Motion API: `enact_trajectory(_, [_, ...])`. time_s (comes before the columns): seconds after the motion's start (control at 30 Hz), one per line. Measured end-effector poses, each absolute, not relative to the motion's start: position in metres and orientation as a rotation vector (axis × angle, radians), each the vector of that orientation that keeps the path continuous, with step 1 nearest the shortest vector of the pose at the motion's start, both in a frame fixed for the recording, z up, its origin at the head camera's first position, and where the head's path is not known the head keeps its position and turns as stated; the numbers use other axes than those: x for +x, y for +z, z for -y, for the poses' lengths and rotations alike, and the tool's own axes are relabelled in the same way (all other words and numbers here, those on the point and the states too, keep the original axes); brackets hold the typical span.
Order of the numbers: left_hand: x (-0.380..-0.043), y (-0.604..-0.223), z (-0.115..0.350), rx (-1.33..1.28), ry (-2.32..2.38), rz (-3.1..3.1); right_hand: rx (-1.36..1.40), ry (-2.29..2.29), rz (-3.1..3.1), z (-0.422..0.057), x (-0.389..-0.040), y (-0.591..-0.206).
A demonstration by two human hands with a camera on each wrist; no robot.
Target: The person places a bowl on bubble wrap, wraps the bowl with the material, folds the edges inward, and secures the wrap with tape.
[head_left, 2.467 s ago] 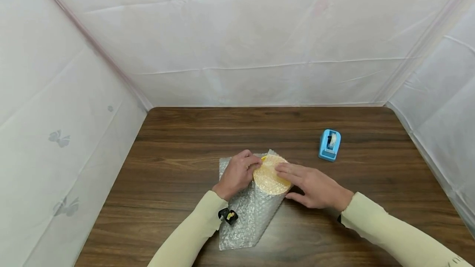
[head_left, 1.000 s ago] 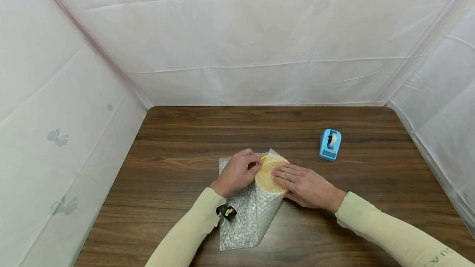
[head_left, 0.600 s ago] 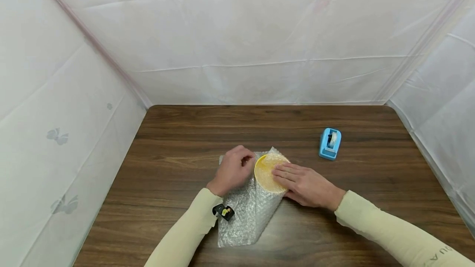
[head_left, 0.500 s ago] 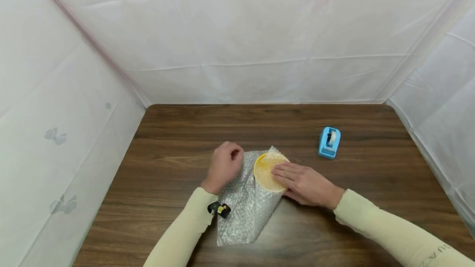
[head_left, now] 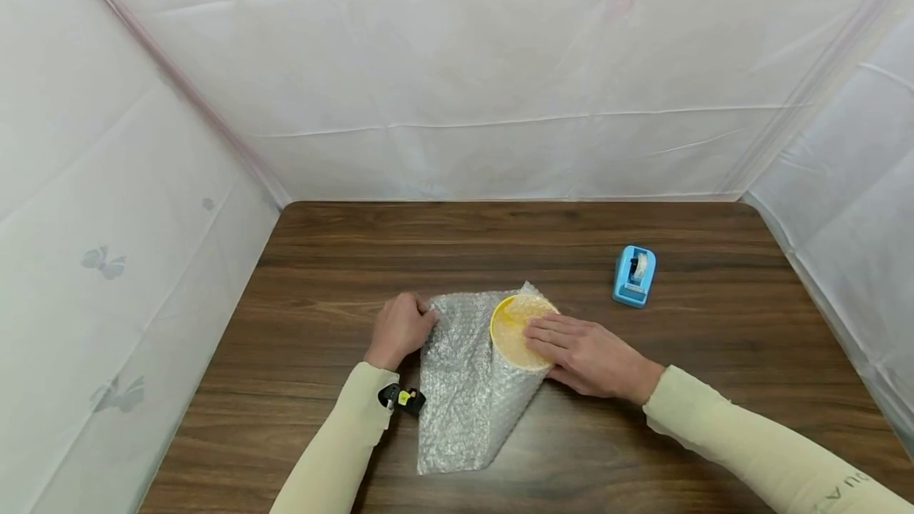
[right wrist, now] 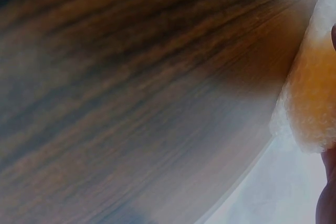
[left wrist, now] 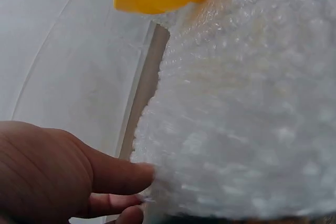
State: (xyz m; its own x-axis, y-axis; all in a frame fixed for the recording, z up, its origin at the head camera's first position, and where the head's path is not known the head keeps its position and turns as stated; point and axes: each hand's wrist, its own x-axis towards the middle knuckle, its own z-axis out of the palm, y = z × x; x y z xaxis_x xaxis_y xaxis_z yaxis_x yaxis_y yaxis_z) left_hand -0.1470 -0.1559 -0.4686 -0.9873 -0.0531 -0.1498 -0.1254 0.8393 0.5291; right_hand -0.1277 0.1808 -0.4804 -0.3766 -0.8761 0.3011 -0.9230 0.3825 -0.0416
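A round yellow bowl (head_left: 508,325) lies on the table with bubble wrap (head_left: 457,395) folded over most of it; a strip of yellow rim shows at its far left. The sheet's loose part spreads leftward. My left hand (head_left: 402,330) pinches its far left corner; in the left wrist view the thumb (left wrist: 123,177) lies on the edge, with fingers below. My right hand (head_left: 593,357) holds the wrapped bowl from the right, fingers across the top and thumb low at the near side. The right wrist view shows only the covered bowl's edge (right wrist: 312,93) and bits of that hand.
A blue tape dispenser (head_left: 634,276) with a roll of clear tape stands at the back right of the dark wood table (head_left: 343,260). Whitish sheeting (head_left: 457,86) hangs behind the table and along both sides.
My left hand has left the bowl's rim, moved left over the sheet and taken its far left corner. The right hand slid slightly further over the bowl early on, then stayed there.
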Motion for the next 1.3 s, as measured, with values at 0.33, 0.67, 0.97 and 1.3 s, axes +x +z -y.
enact_trajectory(0.33, [-0.147, -0.455, 0.145, -0.175, 1.245, -2.864, 1.593, 0.300, 2.437, -0.179, -0.126, -0.479])
enact_trajectory(0.67, [-0.146, -0.442, 0.133, -0.219, 1.574, -2.805, 1.588, 0.324, 2.436, -0.178, -0.127, -0.479])
enact_trajectory(0.97, [-0.143, -0.434, 0.123, -0.219, 1.716, -2.692, 1.581, 0.334, 2.461, -0.177, -0.127, -0.479])
enact_trajectory(1.3, [-0.136, -0.426, 0.100, -0.122, 1.770, -2.642, 1.574, 0.357, 2.450, -0.176, -0.127, -0.480])
